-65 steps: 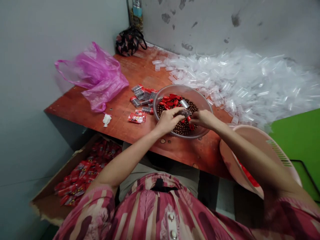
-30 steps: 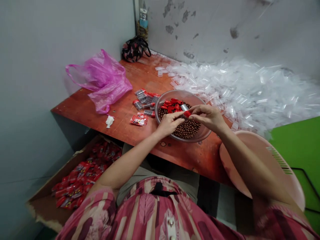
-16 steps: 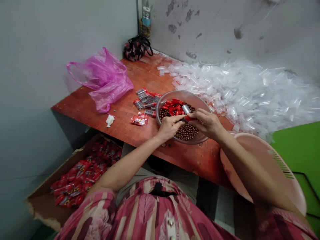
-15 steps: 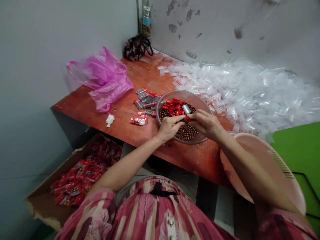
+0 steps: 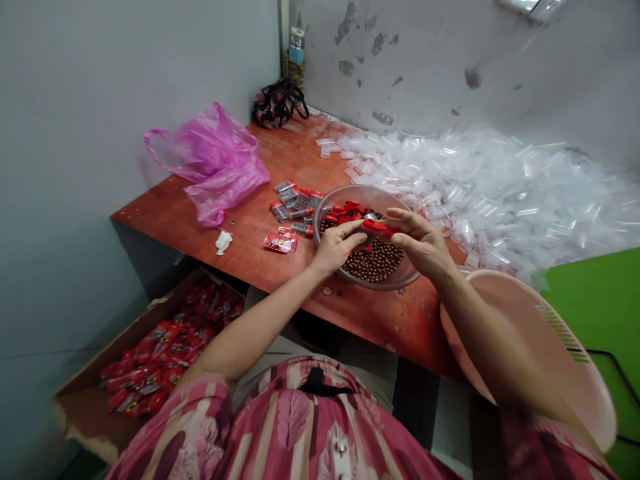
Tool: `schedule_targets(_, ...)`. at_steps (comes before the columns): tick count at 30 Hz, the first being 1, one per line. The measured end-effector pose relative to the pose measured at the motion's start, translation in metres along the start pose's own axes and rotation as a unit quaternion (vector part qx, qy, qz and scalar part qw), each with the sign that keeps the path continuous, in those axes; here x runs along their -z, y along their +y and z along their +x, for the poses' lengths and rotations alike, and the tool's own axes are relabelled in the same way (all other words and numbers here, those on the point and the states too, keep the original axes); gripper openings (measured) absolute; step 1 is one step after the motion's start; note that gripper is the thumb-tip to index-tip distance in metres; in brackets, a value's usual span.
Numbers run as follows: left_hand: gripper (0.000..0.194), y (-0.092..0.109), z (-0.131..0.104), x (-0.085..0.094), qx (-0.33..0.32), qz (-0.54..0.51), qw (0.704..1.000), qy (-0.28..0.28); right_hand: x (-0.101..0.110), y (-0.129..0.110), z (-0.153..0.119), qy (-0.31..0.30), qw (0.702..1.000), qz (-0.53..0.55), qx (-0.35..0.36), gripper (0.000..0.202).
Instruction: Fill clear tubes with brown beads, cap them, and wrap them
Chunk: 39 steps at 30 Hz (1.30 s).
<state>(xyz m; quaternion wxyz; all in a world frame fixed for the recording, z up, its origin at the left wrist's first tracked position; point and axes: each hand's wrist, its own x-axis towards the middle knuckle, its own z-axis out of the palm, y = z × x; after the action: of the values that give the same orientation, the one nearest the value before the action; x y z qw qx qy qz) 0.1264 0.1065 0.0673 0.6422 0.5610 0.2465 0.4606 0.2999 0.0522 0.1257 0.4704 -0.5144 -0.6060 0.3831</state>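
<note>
Over a translucent bowl (image 5: 406, 275) of brown candy balls (image 5: 373, 263), my left hand (image 5: 336, 250) pinches a small plastic container with a red cap (image 5: 376, 228). The container's body is mostly hidden by my fingers. At the cap's far end is my right hand (image 5: 425, 243), thumb and fingers spread apart around it; whether the thumb touches the cap is unclear. Loose red caps (image 5: 345, 212) lie on the candy in the bowl, with a silvery scoop-like piece partly showing. Filled red-capped containers (image 5: 287, 193) and red printed packets (image 5: 281, 241) lie left of the bowl.
Clear plastic cases (image 5: 480, 190) form a large heap at the back right. A pink plastic bag (image 5: 220, 167), white tissue (image 5: 223, 242) and dark floral pouch (image 5: 277, 103) sit leftward. A carton (image 5: 80, 407) of red packets stands lower left; a pink basket (image 5: 505, 313) is at right.
My right hand has loosened its grip and spread its fingers, moving slightly right. The red cap now shows more fully. My left hand keeps its pinch.
</note>
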Motion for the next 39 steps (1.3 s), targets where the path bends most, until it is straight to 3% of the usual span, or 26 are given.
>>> schedule_targets(3, 0.042, -0.002, 0.002, 0.002, 0.015, -0.061, 0.998, 0.012, 0.001, 0.004, -0.003, 0.026, 0.992, 0.111, -0.048, 0.041)
schedule_targets(7, 0.037, -0.003, -0.002, 0.000, -0.003, 0.008, 1.000, 0.002, 0.005, 0.011, 0.000, 0.041, 0.986, 0.152, -0.059, 0.035)
schedule_targets(12, 0.028, 0.001, -0.009, -0.002, -0.059, 0.134, 0.989, -0.017, 0.006, 0.013, 0.010, -0.059, 0.975, 0.159, -0.144, 0.039)
schedule_targets(18, 0.028, 0.001, -0.010, 0.001, -0.073, 0.188, 0.979, 0.003, -0.006, 0.011, 0.011, -0.161, 0.905, 0.258, -0.296, 0.036)
schedule_targets(20, 0.027, 0.000, -0.009, 0.001, -0.080, 0.186, 0.979, 0.000, -0.013, 0.012, 0.011, -0.145, 0.897, 0.289, -0.301, 0.031)
schedule_targets(25, 0.026, -0.003, -0.009, 0.003, -0.100, 0.181, 0.978, -0.001, -0.034, 0.015, 0.008, -0.033, 0.909, 0.324, -0.260, 0.018)
schedule_targets(28, 0.025, -0.003, -0.009, 0.003, -0.101, 0.190, 0.977, 0.004, -0.037, 0.015, 0.008, -0.019, 0.906, 0.327, -0.270, 0.021)
schedule_targets(31, 0.026, -0.001, -0.006, 0.001, -0.098, 0.175, 0.980, 0.016, -0.026, 0.012, 0.012, -0.071, 0.909, 0.293, -0.288, 0.038)
schedule_targets(34, 0.029, 0.007, 0.005, 0.006, -0.101, 0.145, 0.983, 0.053, -0.001, 0.012, 0.022, -0.066, 0.946, 0.215, -0.233, 0.052)
schedule_targets(37, 0.031, 0.014, 0.029, 0.028, -0.122, 0.148, 0.976, 0.105, 0.026, 0.021, 0.034, 0.000, 0.984, 0.052, -0.168, 0.045)
schedule_targets(39, 0.032, 0.016, 0.048, 0.050, -0.144, 0.186, 0.962, 0.139, 0.038, 0.030, 0.040, -0.002, 0.983, -0.102, -0.154, 0.037)
